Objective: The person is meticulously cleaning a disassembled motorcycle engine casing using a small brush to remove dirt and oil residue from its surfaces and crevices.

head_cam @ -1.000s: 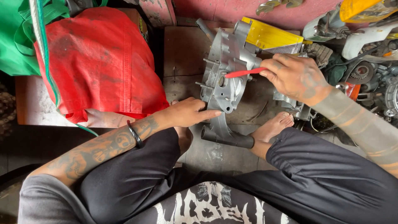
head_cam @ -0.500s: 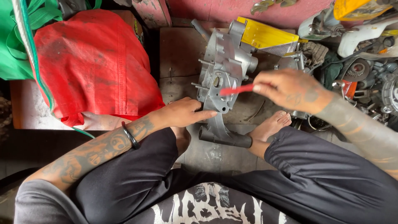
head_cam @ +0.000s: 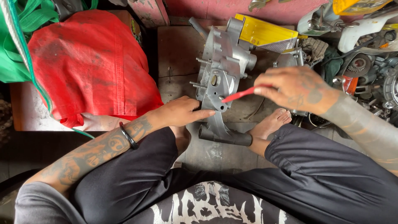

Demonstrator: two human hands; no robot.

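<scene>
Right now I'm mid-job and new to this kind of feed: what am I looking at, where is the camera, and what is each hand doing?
There is no machine here, only a person seated on the floor, filmed from a camera on their head that looks down past their knees. The left hand steadies a grey metal engine casing that stands on the wooden floor, its lower end between the bare feet. The right hand pinches a thin red tool in its fingers; the tip points at the casing, and I cannot tell whether it touches. To the left lies a red cloth bag. Behind the casing sits a yellow box, with a heap of engine parts on the right.
</scene>
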